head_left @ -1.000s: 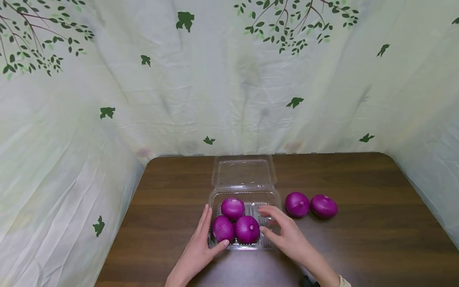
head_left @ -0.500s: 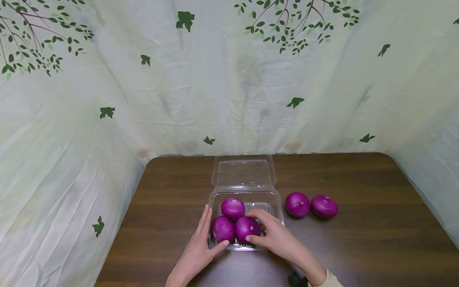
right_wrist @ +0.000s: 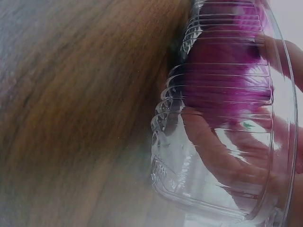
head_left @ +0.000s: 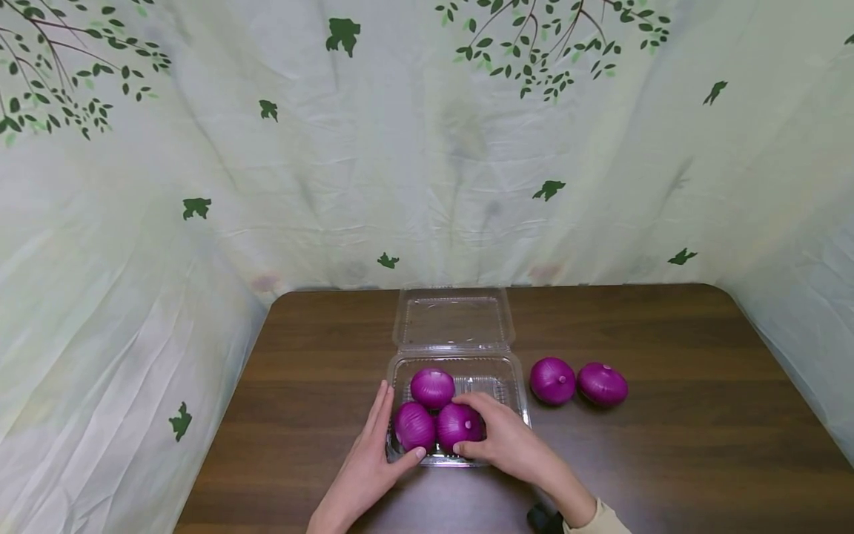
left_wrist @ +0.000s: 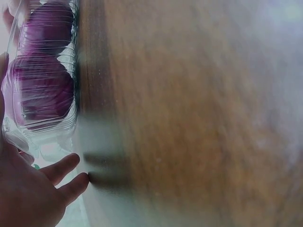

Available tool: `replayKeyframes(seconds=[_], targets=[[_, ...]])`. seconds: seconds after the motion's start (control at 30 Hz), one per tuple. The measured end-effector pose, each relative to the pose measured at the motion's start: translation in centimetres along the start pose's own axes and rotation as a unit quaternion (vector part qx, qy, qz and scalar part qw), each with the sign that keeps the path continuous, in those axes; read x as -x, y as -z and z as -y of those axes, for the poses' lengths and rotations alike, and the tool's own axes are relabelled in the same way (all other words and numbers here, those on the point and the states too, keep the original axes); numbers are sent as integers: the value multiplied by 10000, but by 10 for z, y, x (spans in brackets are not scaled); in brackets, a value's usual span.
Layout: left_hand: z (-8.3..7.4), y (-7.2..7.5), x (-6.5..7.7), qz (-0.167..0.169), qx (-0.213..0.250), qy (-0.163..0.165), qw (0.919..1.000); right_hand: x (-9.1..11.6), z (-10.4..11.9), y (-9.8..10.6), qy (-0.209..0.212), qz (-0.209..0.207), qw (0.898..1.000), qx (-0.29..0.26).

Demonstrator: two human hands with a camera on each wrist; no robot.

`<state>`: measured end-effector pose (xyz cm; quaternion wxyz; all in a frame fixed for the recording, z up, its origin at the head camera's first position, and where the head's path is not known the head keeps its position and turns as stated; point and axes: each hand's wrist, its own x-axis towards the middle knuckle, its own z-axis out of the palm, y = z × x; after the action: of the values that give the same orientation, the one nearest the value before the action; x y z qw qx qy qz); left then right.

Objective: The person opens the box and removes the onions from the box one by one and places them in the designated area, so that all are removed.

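Observation:
A clear plastic clamshell container (head_left: 494, 363) lies open on the table with three red onions in it: one at the back (head_left: 432, 388), a front-left onion (head_left: 414, 426) and a front-right onion (head_left: 460, 424). My right hand (head_left: 510, 445) reaches into the container and grips the front-right onion, thumb at its front and fingers round its right and back. In the right wrist view, fingers (right_wrist: 213, 146) show through the ribbed wall beside that onion. My left hand (head_left: 363, 463) rests at the container's front-left corner, fingers straight along its left side, thumb over the front rim near the front-left onion.
Two more red onions lie right of the container, a nearer one (head_left: 552, 381) and a farther one (head_left: 603, 384). The container's lid (head_left: 455, 320) is folded back toward the table's rear edge. Behind the brown wooden table (head_left: 667, 460) hangs a leaf-patterned cloth (head_left: 427, 163).
My right hand has moved left from the container's right side and taken hold of the front-right onion. The left hand and the onions stay in place.

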<state>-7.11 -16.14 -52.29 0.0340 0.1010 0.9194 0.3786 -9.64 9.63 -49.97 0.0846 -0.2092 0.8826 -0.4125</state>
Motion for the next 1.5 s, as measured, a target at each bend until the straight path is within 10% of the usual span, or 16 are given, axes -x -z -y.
replayKeyframes(seconds=[0.87,1.5], targets=[[1,-2,-1,-16,34,0,10000,0,-1,-1,-55,-629,9965,-547],[0,-1,0,-34,104,-42,9999,0,3,0,-455,-1358,9590,-2444]])
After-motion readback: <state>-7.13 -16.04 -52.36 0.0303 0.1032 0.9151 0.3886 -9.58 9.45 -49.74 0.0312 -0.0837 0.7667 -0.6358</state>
